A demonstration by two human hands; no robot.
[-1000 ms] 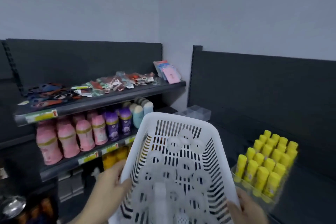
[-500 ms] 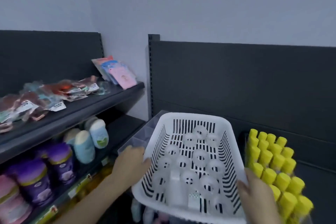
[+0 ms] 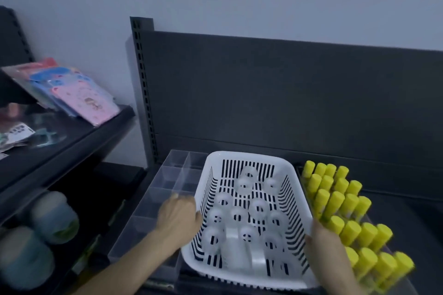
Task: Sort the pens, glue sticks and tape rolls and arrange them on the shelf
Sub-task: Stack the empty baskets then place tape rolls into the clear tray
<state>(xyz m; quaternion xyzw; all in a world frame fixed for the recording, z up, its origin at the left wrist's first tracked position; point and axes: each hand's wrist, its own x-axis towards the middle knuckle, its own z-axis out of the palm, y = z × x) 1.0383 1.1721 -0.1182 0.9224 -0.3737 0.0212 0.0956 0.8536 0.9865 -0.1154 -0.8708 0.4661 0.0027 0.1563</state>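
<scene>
White plastic basket, clear organizer.

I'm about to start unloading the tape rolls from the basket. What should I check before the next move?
1. Grip on the white basket: the left hand holds its left rim and the right hand holds its right rim. Ok.
2. Tape rolls all inside the basket. Ok.
3. Basket set down on the shelf or held above it. Cannot tell.
4. Clear organizer free for loading: the basket covers its right part. Not ok.
5. Glue sticks standing upright. Ok, but they are close beside the basket's right wall, so a sideways shift might knock them.
</scene>
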